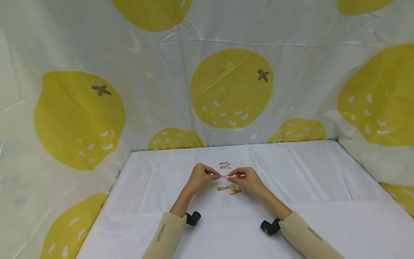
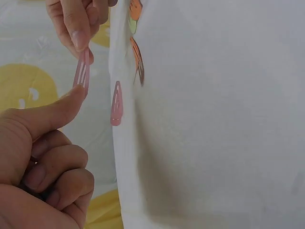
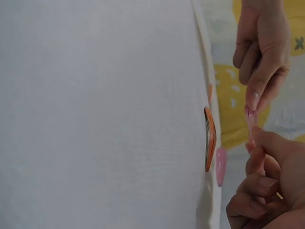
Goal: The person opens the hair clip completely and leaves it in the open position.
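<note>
Both hands pinch one pink hair clip point(image 1: 224, 176) between them, held above the white cloth. The left hand point(image 1: 200, 177) has its thumb and finger on the clip's left end, and the right hand point(image 1: 247, 180) has the other end. In the left wrist view the clip point(image 2: 82, 71) shows slots along its length, with the left hand point(image 2: 52, 157) below it and the right hand point(image 2: 78, 21) above. The right wrist view shows the clip point(image 3: 250, 119) between the fingertips of the left hand point(image 3: 262, 52) and the right hand point(image 3: 271, 181).
Two pink clips point(image 1: 225, 167) lie just beyond the hands. Nearer the body are an orange clip point(image 1: 222, 188) and overlapping orange and green clips point(image 1: 234, 191). White cloth point(image 1: 226, 230) covers the table, and a lemon-print curtain point(image 1: 161, 90) hangs behind it.
</note>
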`<state>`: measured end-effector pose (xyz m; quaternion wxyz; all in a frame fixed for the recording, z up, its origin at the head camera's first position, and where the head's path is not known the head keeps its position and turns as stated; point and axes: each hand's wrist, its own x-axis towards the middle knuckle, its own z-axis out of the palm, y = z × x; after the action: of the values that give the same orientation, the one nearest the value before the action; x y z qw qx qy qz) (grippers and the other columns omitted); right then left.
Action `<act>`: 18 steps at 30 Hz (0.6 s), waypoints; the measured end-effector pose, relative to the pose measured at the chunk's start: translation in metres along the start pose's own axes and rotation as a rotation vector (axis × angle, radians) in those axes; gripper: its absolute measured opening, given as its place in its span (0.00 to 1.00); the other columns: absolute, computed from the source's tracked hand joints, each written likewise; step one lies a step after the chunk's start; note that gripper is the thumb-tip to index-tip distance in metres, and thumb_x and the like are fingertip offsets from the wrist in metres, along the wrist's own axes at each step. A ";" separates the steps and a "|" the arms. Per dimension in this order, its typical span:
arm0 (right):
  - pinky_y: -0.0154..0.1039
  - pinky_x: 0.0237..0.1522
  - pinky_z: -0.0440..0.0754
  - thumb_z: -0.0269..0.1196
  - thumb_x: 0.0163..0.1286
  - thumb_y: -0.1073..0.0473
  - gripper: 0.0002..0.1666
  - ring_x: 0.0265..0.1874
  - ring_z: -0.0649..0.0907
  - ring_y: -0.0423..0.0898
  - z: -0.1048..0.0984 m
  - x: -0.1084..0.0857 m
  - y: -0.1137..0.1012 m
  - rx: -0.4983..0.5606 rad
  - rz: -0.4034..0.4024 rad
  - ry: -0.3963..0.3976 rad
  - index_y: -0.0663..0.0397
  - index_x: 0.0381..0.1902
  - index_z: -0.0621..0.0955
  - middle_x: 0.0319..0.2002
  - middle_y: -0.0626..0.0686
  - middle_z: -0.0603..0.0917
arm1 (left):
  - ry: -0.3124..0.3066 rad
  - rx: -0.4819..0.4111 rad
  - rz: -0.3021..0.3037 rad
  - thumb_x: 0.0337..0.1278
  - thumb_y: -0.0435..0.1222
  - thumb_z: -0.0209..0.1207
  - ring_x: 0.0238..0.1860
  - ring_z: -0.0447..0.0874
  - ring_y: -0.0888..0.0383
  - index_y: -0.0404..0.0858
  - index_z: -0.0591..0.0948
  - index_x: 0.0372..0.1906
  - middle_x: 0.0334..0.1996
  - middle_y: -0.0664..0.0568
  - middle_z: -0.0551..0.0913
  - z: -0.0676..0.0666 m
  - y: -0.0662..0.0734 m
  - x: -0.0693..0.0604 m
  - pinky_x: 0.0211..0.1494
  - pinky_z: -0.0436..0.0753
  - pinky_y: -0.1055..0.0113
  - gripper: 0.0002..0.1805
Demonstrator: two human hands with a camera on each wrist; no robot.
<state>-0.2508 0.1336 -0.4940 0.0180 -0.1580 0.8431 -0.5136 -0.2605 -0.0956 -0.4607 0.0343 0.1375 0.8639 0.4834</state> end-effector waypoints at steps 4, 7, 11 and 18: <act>0.30 0.27 0.69 0.75 0.65 0.57 0.06 0.23 0.74 0.39 -0.003 0.009 0.001 -0.036 -0.015 0.027 0.48 0.40 0.91 0.22 0.47 0.80 | 0.008 0.009 -0.014 0.55 0.31 0.74 0.26 0.71 0.62 0.33 0.93 0.32 0.32 0.44 0.91 0.001 0.001 0.010 0.29 0.70 0.72 0.03; 0.30 0.26 0.70 0.75 0.63 0.58 0.05 0.23 0.75 0.39 -0.004 0.013 0.001 -0.057 -0.017 0.054 0.50 0.37 0.92 0.22 0.47 0.81 | 0.015 -0.007 -0.030 0.55 0.31 0.74 0.27 0.71 0.62 0.33 0.93 0.33 0.33 0.43 0.91 0.002 -0.001 0.015 0.30 0.71 0.72 0.03; 0.30 0.26 0.72 0.76 0.62 0.59 0.04 0.24 0.76 0.39 -0.006 0.018 0.001 -0.076 -0.008 0.086 0.53 0.31 0.92 0.23 0.48 0.85 | 0.022 -0.037 -0.047 0.54 0.31 0.74 0.29 0.74 0.64 0.33 0.93 0.34 0.35 0.42 0.92 0.005 -0.005 0.019 0.32 0.73 0.73 0.04; 0.30 0.28 0.73 0.75 0.62 0.61 0.04 0.24 0.77 0.39 -0.010 0.026 0.002 -0.088 0.003 0.082 0.55 0.28 0.91 0.23 0.48 0.86 | 0.042 -0.045 -0.027 0.53 0.28 0.74 0.29 0.73 0.66 0.30 0.92 0.34 0.35 0.39 0.92 0.011 -0.009 0.027 0.31 0.71 0.75 0.05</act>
<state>-0.2777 0.1357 -0.4882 -0.0229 -0.1363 0.8652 -0.4820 -0.2865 -0.0833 -0.4721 0.0258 0.1148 0.8550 0.5051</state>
